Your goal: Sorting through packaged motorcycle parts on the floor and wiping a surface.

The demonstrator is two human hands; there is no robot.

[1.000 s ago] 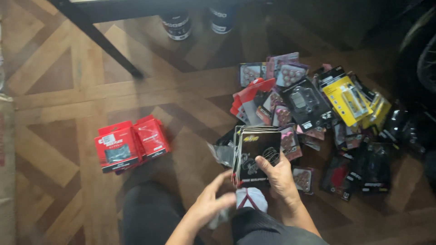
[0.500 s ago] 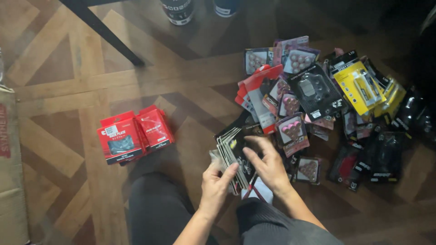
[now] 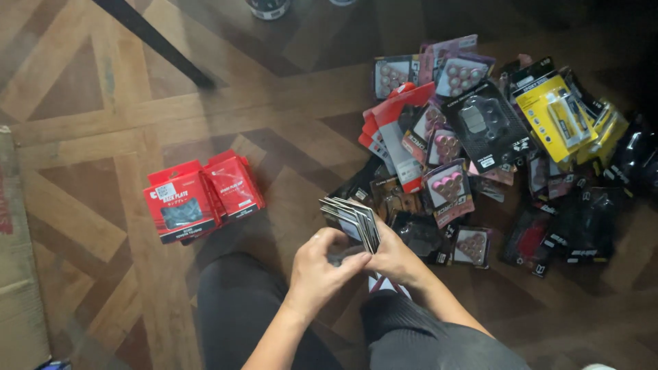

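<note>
Glossy plastic packets (image 3: 449,188), matt wooden floor (image 3: 89,130)

Open wooden floor (image 3: 103,137) runs across the upper left and middle, passable between the red packets (image 3: 199,195) on the left and the heap of packets (image 3: 493,144) on the right. The heap blocks the right side from the top edge down to the knees. A dark slanting table leg (image 3: 154,41) crosses the upper left. A cardboard sheet (image 3: 17,274) lines the left edge. Both hands, left hand (image 3: 319,264) and right hand (image 3: 394,257), occupy the gap just before the knees, closed on a stack of cards (image 3: 353,219).
</note>
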